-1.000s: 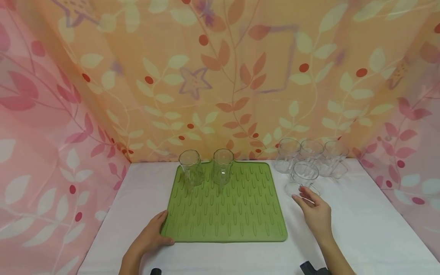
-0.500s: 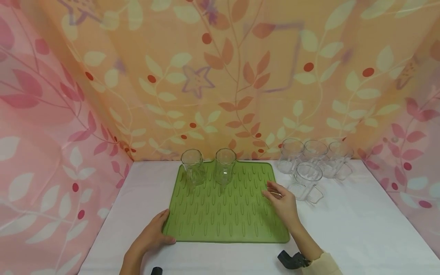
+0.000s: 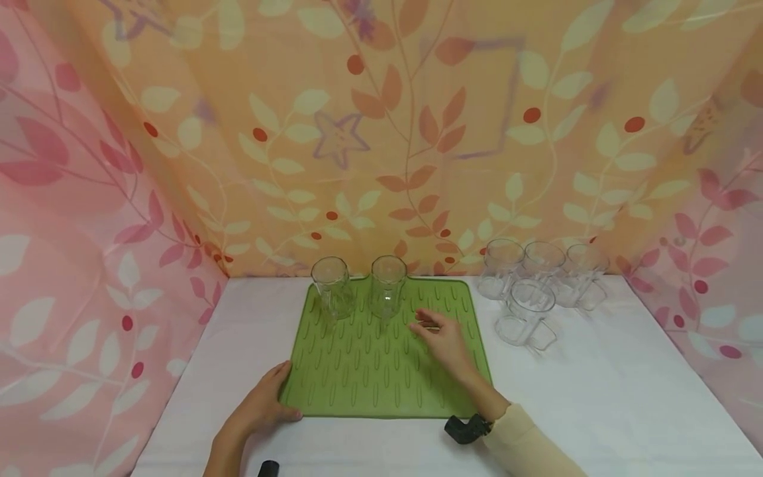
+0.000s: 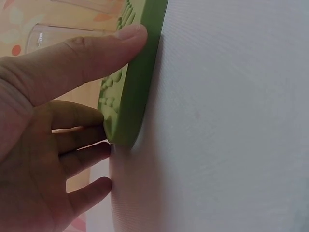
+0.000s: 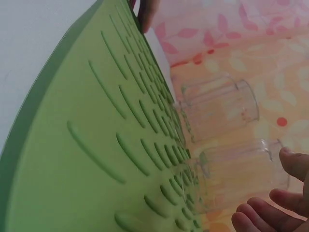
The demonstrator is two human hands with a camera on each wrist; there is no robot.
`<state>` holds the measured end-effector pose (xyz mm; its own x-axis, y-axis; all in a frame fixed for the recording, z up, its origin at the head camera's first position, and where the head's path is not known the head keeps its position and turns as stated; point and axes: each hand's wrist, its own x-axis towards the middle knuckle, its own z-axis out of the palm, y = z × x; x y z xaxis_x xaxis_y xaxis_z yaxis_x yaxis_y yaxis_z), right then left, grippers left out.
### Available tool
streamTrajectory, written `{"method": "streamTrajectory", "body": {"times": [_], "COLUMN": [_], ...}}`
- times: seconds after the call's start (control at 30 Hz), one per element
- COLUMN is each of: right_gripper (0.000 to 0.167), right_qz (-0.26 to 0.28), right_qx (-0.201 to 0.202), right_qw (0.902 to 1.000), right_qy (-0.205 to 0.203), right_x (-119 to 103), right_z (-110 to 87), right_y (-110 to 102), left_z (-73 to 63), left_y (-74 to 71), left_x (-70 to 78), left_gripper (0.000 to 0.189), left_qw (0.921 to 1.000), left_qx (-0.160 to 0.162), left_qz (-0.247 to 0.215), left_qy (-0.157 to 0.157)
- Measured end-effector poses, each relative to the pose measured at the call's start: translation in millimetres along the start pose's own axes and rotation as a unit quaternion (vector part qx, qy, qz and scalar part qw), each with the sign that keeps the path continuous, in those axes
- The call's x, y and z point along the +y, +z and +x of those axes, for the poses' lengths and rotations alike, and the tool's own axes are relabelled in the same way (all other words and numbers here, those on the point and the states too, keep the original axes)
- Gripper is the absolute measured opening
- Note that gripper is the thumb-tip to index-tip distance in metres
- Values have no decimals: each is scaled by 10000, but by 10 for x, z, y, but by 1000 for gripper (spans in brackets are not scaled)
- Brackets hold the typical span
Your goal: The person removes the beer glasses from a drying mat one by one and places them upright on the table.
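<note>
Two clear glass mugs, a left one [image 3: 332,291] and a right one [image 3: 388,291], stand upright at the back of a green silicone drying mat [image 3: 369,377] with raised ridges. My left hand [image 3: 257,404] rests at the mat's front left corner. In the left wrist view its thumb [image 4: 82,60] lies along the front edge, and its spread fingers touch the side. Over the right half of the mat is my right hand [image 3: 446,341], empty, fingers loosely bent towards the right mug. The right wrist view shows those fingertips close to that mug's rim [image 5: 285,169].
Several more glass mugs stand grouped on the white table [image 3: 626,397] to the right of the mat, the nearest mug [image 3: 524,315] with its handle pointing right. A patterned orange curtain [image 3: 381,132] hangs right behind everything, with pink cloth [image 3: 71,265] at the sides.
My right hand has moved left from the nearest mug of the right group to over the mat, carrying nothing. The left hand and all the mugs stay where they were.
</note>
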<state>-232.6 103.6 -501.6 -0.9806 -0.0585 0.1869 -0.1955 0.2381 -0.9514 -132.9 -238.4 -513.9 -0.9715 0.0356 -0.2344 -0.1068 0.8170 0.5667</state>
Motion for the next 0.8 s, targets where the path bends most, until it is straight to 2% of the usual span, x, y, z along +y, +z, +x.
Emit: {"method": "streamTrajectory", "body": {"times": [0.47, 0.57, 0.8], "right_gripper": [38, 34, 29], "right_qz": [84, 107, 349], "right_qx": [2, 25, 98], "right_qw": [9994, 9990, 9984], "right_qy": [-326, -433, -430], "right_x": [41, -5, -270], "right_z": [140, 138, 64], "right_y": [345, 396, 462], "left_z": [-28, -32, -15], "left_y": [-8, -17, -18], "left_x": [9, 24, 50], "left_gripper": [109, 109, 109], "left_qw": [9999, 9999, 9999], "left_qx": [-32, -34, -22], "left_qz": [-124, -121, -102], "left_qy": [-38, -40, -31]}}
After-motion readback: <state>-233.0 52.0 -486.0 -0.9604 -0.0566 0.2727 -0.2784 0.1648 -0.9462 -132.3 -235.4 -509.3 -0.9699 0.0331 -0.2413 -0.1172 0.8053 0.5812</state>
